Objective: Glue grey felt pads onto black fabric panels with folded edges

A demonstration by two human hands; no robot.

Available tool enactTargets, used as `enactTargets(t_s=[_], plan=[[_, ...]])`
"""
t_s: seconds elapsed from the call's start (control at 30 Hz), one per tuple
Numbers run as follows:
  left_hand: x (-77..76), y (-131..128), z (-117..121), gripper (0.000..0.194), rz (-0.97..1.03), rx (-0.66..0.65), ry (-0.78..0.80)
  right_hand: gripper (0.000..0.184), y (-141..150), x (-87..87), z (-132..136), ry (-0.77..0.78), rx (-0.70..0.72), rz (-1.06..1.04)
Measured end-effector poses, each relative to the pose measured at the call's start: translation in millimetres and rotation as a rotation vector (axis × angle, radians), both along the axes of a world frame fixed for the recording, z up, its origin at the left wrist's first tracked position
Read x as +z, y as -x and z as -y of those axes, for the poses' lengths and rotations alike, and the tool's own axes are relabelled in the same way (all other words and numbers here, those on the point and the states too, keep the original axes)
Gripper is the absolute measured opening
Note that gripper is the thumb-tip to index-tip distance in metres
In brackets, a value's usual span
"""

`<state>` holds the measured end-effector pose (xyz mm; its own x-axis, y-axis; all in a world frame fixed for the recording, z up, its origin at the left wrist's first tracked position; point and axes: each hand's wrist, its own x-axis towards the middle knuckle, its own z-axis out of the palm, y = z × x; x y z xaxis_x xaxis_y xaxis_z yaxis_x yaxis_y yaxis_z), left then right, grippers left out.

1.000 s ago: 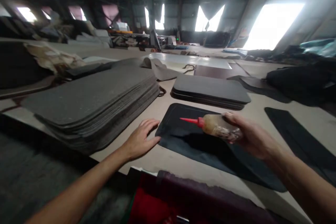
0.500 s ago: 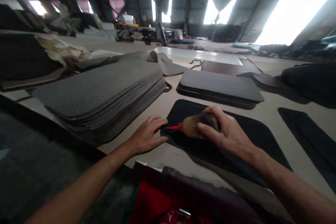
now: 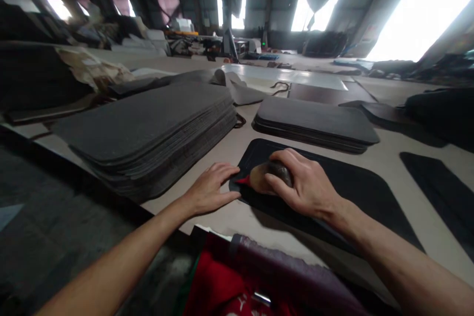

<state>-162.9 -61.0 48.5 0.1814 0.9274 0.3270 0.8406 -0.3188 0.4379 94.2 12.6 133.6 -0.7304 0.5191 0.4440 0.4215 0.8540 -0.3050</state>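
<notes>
A dark rounded panel lies flat on the table in front of me. My right hand is wrapped round a squeeze bottle with a red nozzle, and the nozzle tip points down at the panel's near left corner. My left hand lies flat with fingers spread on the table, its fingertips touching the panel's left edge.
A thick stack of grey felt sheets sits to the left. A lower stack of grey panels lies behind the dark one. Another dark panel is at the right. Red and purple cloth hangs at the near table edge.
My right hand has brought the bottle down and leftward, from held above the panel's middle to its near left corner. My left hand has stayed on the panel's edge.
</notes>
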Motion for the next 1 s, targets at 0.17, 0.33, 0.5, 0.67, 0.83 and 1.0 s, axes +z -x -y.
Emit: enactTargets(t_s=[0.17, 0.33, 0.5, 0.67, 0.83, 1.0], plan=[[-0.9, 0, 0, 0.057, 0.004, 0.005, 0.006, 0.026, 4, 3.8, -2, -0.027, 0.032, -0.011], [-0.4, 0, 0, 0.057, 0.002, 0.004, 0.014, 0.025, 9, 8.3, -2, -0.020, 0.074, -0.007], [0.6, -1, -1, 0.058, -0.001, 0.016, 0.028, 0.024, 14, 10.2, -4, 0.000, 0.084, 0.023], [0.7, -1, -1, 0.056, 0.002, 0.011, 0.034, 0.025, 18, 16.9, -7, -0.010, 0.079, 0.081], [0.6, 0, -1, 0.053, 0.000, 0.004, 0.028, 0.022, 26, 27.9, -6, -0.043, 0.098, 0.153], [0.7, 0, -1, 0.048, -0.002, -0.013, 0.019, 0.019, 31, 32.1, -5, -0.038, 0.110, 0.170]])
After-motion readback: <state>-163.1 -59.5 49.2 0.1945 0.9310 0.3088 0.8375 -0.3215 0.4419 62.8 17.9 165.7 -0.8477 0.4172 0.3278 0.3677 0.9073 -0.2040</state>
